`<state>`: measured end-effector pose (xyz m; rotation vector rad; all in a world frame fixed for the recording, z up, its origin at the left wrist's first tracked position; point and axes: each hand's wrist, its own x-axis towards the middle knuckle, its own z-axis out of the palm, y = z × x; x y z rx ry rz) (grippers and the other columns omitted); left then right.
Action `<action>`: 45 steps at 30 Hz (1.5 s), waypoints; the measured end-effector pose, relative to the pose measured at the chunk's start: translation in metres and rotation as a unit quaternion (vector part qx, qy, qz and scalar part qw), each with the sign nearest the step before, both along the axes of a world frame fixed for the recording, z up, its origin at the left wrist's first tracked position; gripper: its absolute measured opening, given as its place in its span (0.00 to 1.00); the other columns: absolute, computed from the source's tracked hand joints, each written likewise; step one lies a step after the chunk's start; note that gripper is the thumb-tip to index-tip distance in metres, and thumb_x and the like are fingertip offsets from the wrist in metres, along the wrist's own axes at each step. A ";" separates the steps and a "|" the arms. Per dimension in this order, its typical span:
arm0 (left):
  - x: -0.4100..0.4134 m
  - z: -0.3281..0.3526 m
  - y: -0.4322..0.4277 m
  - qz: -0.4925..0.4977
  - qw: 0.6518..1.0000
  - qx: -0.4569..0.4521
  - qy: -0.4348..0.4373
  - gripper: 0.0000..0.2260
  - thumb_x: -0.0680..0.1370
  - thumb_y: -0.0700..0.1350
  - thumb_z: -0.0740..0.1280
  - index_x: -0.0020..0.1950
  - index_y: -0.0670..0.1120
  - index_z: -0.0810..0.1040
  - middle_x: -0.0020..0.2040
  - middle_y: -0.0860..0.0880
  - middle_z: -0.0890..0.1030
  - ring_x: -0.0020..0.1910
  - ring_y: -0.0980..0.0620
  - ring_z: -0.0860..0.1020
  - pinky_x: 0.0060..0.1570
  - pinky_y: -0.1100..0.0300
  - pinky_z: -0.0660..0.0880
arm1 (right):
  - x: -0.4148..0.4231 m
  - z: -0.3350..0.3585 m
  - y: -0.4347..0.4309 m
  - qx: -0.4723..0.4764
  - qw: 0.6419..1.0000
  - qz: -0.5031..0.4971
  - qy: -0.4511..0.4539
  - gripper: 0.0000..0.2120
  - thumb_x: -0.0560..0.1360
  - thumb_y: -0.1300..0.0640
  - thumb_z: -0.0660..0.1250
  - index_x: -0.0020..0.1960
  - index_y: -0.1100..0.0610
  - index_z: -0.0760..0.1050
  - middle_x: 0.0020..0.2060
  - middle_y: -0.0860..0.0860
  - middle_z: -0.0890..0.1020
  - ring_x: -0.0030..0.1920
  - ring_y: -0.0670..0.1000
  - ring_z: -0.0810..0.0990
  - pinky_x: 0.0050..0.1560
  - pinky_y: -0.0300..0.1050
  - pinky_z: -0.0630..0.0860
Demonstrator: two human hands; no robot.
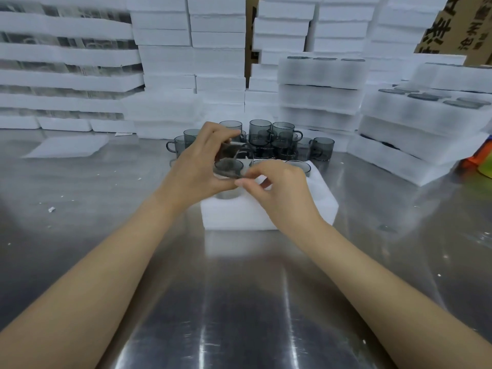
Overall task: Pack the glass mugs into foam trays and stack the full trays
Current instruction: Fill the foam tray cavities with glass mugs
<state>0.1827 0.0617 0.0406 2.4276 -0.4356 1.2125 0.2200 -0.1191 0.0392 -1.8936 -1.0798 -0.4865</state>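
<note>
Head view, left hand (197,166) gripping mug (231,163), right hand (279,189) pinching its rim, above foam tray (239,217) left edge, table (239,302) around

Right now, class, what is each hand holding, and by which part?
The left hand grips a grey glass mug round its body, tilted above the foam tray. The right hand seems to pinch its rim.
</note>
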 end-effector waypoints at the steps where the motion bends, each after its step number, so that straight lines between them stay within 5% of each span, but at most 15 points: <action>1: 0.001 -0.001 0.000 -0.002 1.000 -0.002 -0.007 0.32 0.68 0.57 0.74 0.67 0.49 0.66 0.59 0.53 0.67 0.54 0.60 0.71 0.54 0.62 0.75 | 0.003 0.000 -0.001 -0.001 1.000 -0.006 0.006 0.05 0.74 0.57 0.71 0.43 0.59 0.80 0.38 0.50 0.81 0.37 0.50 0.77 0.43 0.46 0.75; 3: 0.002 -0.003 0.000 0.001 1.000 -0.003 -0.022 0.31 0.68 0.55 0.74 0.66 0.47 0.68 0.58 0.51 0.66 0.53 0.60 0.71 0.55 0.68 0.72 | 0.006 -0.001 -0.003 0.004 1.000 -0.004 0.030 0.04 0.75 0.57 0.70 0.43 0.57 0.78 0.37 0.46 0.80 0.37 0.45 0.76 0.41 0.43 0.73; 7: 0.004 -0.004 0.000 0.026 0.997 0.033 -0.062 0.27 0.68 0.48 0.77 0.63 0.46 0.70 0.55 0.43 0.66 0.49 0.54 0.70 0.47 0.56 0.77 | 0.002 0.000 0.000 -0.002 0.998 0.012 0.061 0.13 0.72 0.46 0.70 0.52 0.50 0.73 0.35 0.45 0.78 0.40 0.46 0.77 0.38 0.42 0.72; 12: 0.011 -0.007 0.000 0.029 0.994 0.042 -0.099 0.27 0.70 0.44 0.76 0.66 0.47 0.69 0.57 0.46 0.63 0.46 0.55 0.69 0.50 0.68 0.73 | -0.001 0.003 -0.001 0.091 0.994 0.037 0.049 0.03 0.76 0.66 0.65 0.49 0.63 0.76 0.43 0.55 0.74 0.39 0.53 0.77 0.40 0.49 0.76; 15: 0.014 -0.013 0.000 0.055 0.993 -0.069 -0.074 0.24 0.73 0.30 0.69 0.67 0.43 0.72 0.59 0.45 0.64 0.48 0.53 0.72 0.52 0.73 0.71 | -0.004 0.008 -0.003 0.137 0.990 0.014 0.027 0.10 0.75 0.74 0.62 0.52 0.65 0.77 0.48 0.54 0.69 0.42 0.54 0.77 0.46 0.45 0.78; 19: 0.016 -0.025 0.002 0.079 0.968 -0.236 -0.003 0.18 0.78 0.30 0.62 0.66 0.43 0.72 0.59 0.47 0.65 0.49 0.56 0.75 0.49 0.70 0.72 | -0.007 0.010 -0.002 0.081 0.996 0.027 -0.008 0.07 0.74 0.73 0.63 0.51 0.69 0.77 0.53 0.60 0.71 0.47 0.54 0.75 0.51 0.32 0.73; 21: 0.020 -0.030 0.003 0.068 0.932 -0.354 0.032 0.14 0.79 0.33 0.62 0.64 0.42 0.73 0.59 0.44 0.70 0.49 0.59 0.75 0.55 0.66 0.73 | -0.010 0.008 0.000 0.004 0.998 0.055 -0.025 0.06 0.75 0.71 0.64 0.52 0.69 0.77 0.52 0.60 0.75 0.49 0.55 0.76 0.53 0.40 0.73; 24: 0.024 -0.032 0.007 0.029 0.853 -0.511 0.099 0.11 0.79 0.34 0.60 0.57 0.45 0.76 0.57 0.44 0.77 0.59 0.46 0.76 0.65 0.48 0.71 | -0.013 0.004 0.004 -0.079 0.994 0.051 -0.059 0.09 0.76 0.66 0.65 0.56 0.66 0.77 0.50 0.59 0.79 0.53 0.57 0.76 0.54 0.48 0.72; 26: 0.024 -0.028 0.009 0.001 0.822 -0.553 0.133 0.11 0.77 0.36 0.60 0.54 0.48 0.78 0.55 0.45 0.80 0.60 0.44 0.77 0.66 0.48 0.70 | -0.013 0.003 0.004 -0.084 0.993 0.039 -0.070 0.11 0.77 0.65 0.64 0.58 0.64 0.77 0.51 0.57 0.79 0.54 0.57 0.75 0.52 0.53 0.73; 30: 0.021 -0.027 0.010 -0.074 0.808 -0.541 0.222 0.18 0.66 0.43 0.59 0.54 0.50 0.79 0.49 0.52 0.82 0.50 0.56 0.80 0.50 0.65 0.76 | -0.012 0.003 0.003 -0.096 0.990 0.039 -0.094 0.12 0.77 0.67 0.63 0.60 0.64 0.76 0.50 0.58 0.78 0.51 0.58 0.73 0.49 0.56 0.73; 33: 0.021 -0.028 0.012 -0.107 0.812 -0.520 0.244 0.19 0.70 0.40 0.59 0.59 0.44 0.77 0.50 0.49 0.82 0.47 0.57 0.81 0.43 0.68 0.77 | -0.011 0.003 0.004 -0.119 0.986 0.050 -0.108 0.14 0.77 0.69 0.61 0.61 0.64 0.76 0.49 0.58 0.77 0.48 0.58 0.71 0.49 0.55 0.71; 39: 0.016 -0.024 0.019 -0.124 0.786 -0.542 0.272 0.22 0.76 0.28 0.53 0.67 0.39 0.72 0.57 0.46 0.80 0.44 0.57 0.82 0.40 0.66 0.77 | -0.005 0.002 0.005 -0.189 0.970 0.099 -0.119 0.19 0.76 0.72 0.58 0.63 0.60 0.76 0.45 0.49 0.74 0.47 0.53 0.63 0.49 0.46 0.66; 41: 0.014 -0.023 0.017 -0.127 0.786 -0.543 0.266 0.21 0.75 0.31 0.54 0.67 0.38 0.72 0.56 0.45 0.79 0.41 0.58 0.82 0.39 0.67 0.76 | -0.003 0.004 0.005 -0.185 0.971 0.112 -0.102 0.18 0.77 0.71 0.58 0.63 0.59 0.76 0.45 0.45 0.72 0.46 0.53 0.63 0.48 0.42 0.64; 45: 0.012 -0.021 0.013 -0.143 0.770 -0.560 0.270 0.21 0.74 0.42 0.61 0.67 0.38 0.72 0.60 0.44 0.79 0.55 0.51 0.78 0.49 0.64 0.75 | 0.002 0.007 0.002 -0.210 0.966 0.123 -0.087 0.15 0.79 0.69 0.58 0.60 0.60 0.78 0.44 0.47 0.75 0.47 0.56 0.66 0.50 0.43 0.65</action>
